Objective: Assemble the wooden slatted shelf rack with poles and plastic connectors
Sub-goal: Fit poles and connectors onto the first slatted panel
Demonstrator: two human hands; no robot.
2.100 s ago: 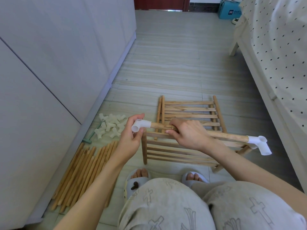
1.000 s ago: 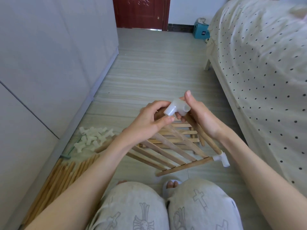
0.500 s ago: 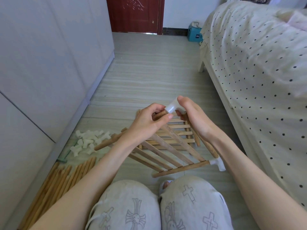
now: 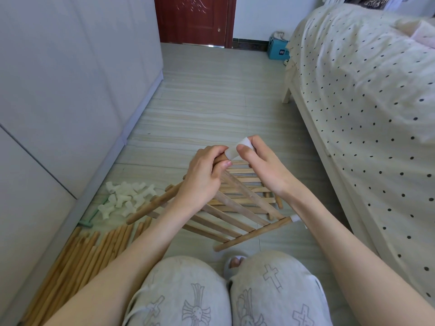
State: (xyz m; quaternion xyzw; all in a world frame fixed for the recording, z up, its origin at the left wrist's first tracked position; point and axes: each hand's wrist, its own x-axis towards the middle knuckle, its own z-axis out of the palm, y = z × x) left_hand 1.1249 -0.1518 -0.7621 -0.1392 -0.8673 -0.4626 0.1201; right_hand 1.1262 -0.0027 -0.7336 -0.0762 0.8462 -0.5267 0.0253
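A wooden slatted shelf panel (image 4: 237,215) is held tilted above the floor (image 4: 211,102), in front of the person's knees, its far upper corner raised between both hands. On that corner sits a white plastic connector (image 4: 235,150), and a second white connector (image 4: 294,218) caps the panel's near right corner. The left hand (image 4: 202,177) has its grip clamped round the wooden pole at the raised corner, fingers curled over it and the thumb just below the connector. The right hand (image 4: 261,165) has its grip closed on the connector itself, thumb on the near side and fingers wrapped behind (how far the connector is seated on the pole cannot be told). Under the raised panel another slatted panel (image 4: 256,184) lies flat on the floor. To the left, near a pale cabinet (image 4: 70,78), a heap of loose white connectors (image 4: 127,200) rests on the floor, with a green tool (image 4: 90,218) just beside it, partly hidden. Nearer the person, a row of loose wooden poles (image 4: 89,255) lies side by side along the cabinet base. On the right stands a bed (image 4: 364,102) covered in a cream sheet with dark dots. Far back are a dark red door (image 4: 193,20) and a blue box (image 4: 277,51) whose white label is too small to read. The person wears grey trousers (image 4: 200,297) printed with cross shapes, and toes in a slipper (image 4: 235,262) show between the knees.
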